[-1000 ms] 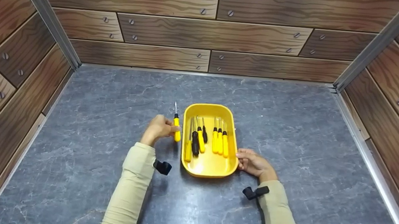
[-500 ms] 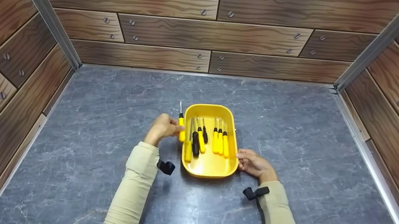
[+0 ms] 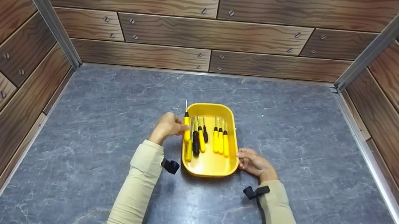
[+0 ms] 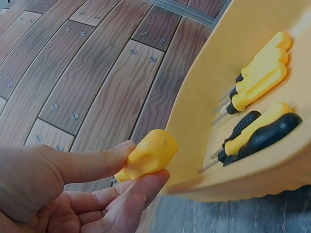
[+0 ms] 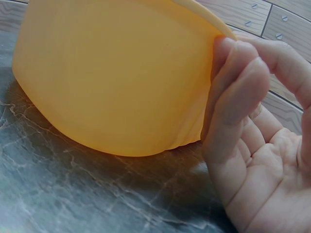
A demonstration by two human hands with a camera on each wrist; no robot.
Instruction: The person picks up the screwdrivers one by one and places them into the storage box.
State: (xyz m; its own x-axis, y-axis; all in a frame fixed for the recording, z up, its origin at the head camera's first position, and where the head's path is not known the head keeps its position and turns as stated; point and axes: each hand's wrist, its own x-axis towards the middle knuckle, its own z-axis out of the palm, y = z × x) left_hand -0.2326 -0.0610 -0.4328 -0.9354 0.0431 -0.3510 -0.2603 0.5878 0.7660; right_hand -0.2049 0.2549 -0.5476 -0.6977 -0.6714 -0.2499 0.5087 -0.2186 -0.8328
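My left hand [image 3: 169, 125] pinches a screwdriver [image 3: 186, 127] with a yellow handle and black collar between thumb and fingers. Its metal tip points away from me, and the handle overlaps the left rim of a yellow plastic bin [image 3: 209, 167]. In the left wrist view the butt of the handle [image 4: 154, 150] faces the camera, and the shaft is mostly hidden. On the bin's right side, my right hand [image 3: 254, 162] holds the rim, thumb at the top edge and fingers against the outer wall [image 5: 121, 82].
Inside the bin, three yellow screwdrivers [image 3: 220, 141] lie on the right. A left group has a black screwdriver [image 3: 195, 143], a small black one [image 3: 205, 135] and yellow ones [image 3: 201, 140]. The grey marbled table [image 3: 116, 95] is bounded by wood-patterned walls [image 3: 168, 57].
My left hand has carried the screwdriver rightward, from beside the bin to over its left rim. The right hand and the bin have stayed in place.
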